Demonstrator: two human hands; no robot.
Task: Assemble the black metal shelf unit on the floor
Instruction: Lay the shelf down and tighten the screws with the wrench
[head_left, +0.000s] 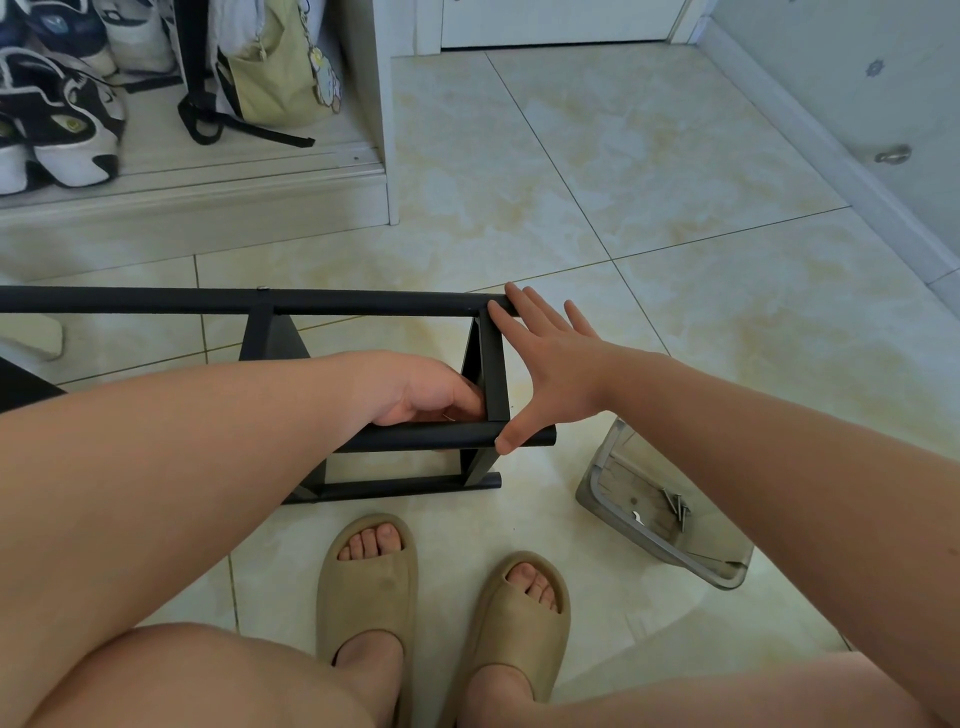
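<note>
Now the left hand (428, 389) grips the black frame (363, 302), right hand (553, 364) fingers (523, 305) splayed wide on it.

It was a home entryway, with sneakers (62, 119) in a cupboard (363, 104), tiled floor (623, 182) and a door (561, 23).

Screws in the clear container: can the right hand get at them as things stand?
Probably yes. The right hand lies open on the black shelf frame, holding nothing, and the screws lie uncovered in the clear container on the floor near that forearm.
</note>
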